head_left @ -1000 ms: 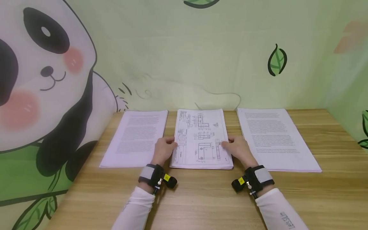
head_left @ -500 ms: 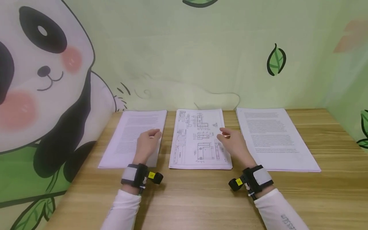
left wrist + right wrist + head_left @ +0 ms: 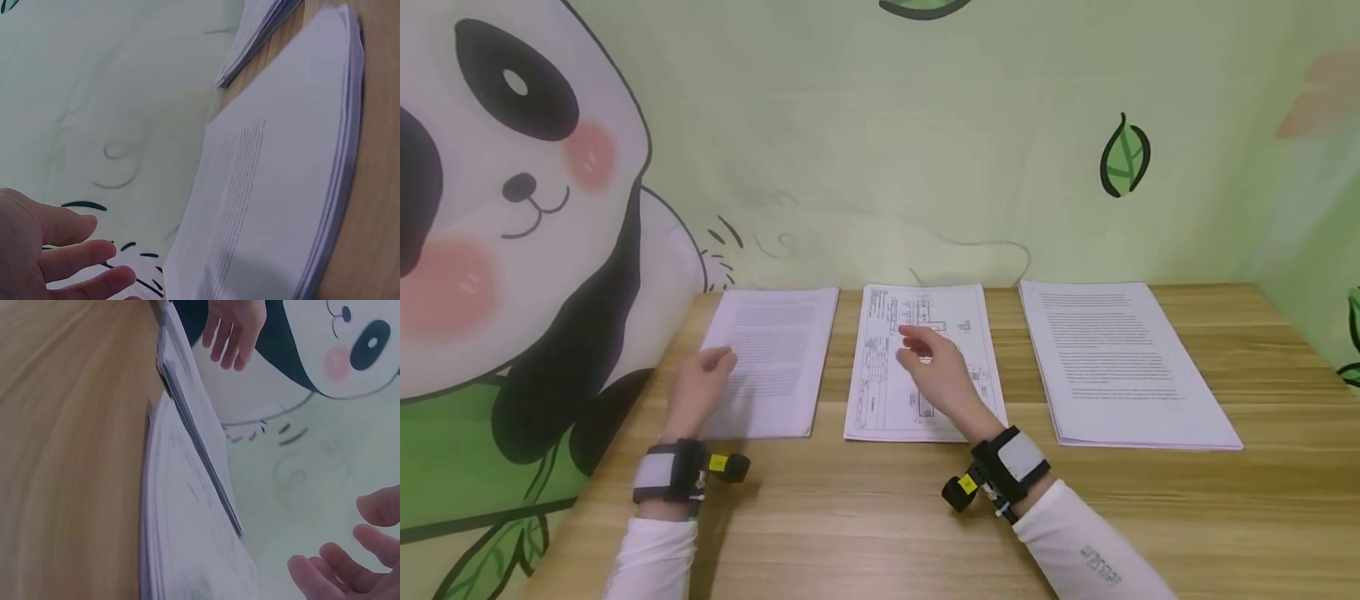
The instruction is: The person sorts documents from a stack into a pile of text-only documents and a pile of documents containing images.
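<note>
Head cam: 3 paper stacks in a row on the wood bench (image 3: 850,533). L stack (image 3: 778,358) = printed text; mid stack (image 3: 880,387) = tech drawing on top, turned sideways; R stack (image 3: 1123,367) = text again, w/ a sheet slightly off-line at its near L corner.

L hand (image 3: 695,387) is over the L stack's L edge, casting a shadow on the page. R hand (image 3: 938,375) is over the mid stack, hiding part of the drawing. Height above paper is hard to judge there, but each wrist cam shows a gap btwn fingers & sheets, so neither touches.

L wrist cam: L hand's fingers apart, relaxed, approx straight, holding nothing; from head view they look loosely bent. It also gives the L stack's edge as several uneven layers, w/ a corner of the mid stack beyond.

R wrist cam: R hand's fingers loosely curved, thumb well apart from them, nothing held. Drawing is just faint blurred lines here. L hand also shows, fingers hanging down vs. the panda backdrop (image 3: 572,208).

R stack & both wrist straps ( (image 3: 655,471) on the L one) show in head view only.
</note>
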Available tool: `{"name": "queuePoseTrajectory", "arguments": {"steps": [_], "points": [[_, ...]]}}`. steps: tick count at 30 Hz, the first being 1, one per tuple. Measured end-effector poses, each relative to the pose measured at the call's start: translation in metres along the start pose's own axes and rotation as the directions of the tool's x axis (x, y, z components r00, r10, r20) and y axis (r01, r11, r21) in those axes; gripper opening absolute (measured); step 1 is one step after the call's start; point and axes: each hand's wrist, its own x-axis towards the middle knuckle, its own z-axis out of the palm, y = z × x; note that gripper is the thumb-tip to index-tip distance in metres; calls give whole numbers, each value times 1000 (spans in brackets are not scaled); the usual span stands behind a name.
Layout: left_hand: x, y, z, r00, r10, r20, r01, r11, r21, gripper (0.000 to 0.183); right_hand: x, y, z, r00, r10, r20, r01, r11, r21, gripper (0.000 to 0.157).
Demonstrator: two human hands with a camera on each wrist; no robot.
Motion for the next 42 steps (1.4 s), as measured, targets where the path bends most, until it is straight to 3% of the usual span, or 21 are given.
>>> {"name": "queuePoseTrajectory", "arguments": {"steps": [6,15,24,27,34,37,42], "points": [[4,-25,-10,994,-113,0,113,993,-29,61,1,-10,39,998,10,70,-15,998,62,42],[12,-44,-12,983,-106,150,86,987,138,70,3,-18,84,966,98,240,-138,978,156,52],[11,-43,-10,973,-159,165,134,979,153,73,5,-14,108,934,225,277,-292,929,229,58],[10,-42,-12,973,-151,174,122,978,167,73,7,-13,110,918,254,303,-344,892,293,59],[12,-44,-16,972,-97,216,44,970,238,72,13,-9,107,888,316,334,-449,751,484,61],[13,-44,-15,962,-67,265,-10,960,279,71,14,-10,107,884,329,333,-461,734,499,66],[15,-43,-13,943,-79,323,-27,950,313,73,16,-12,107,880,338,333,-469,729,499,71]]}}
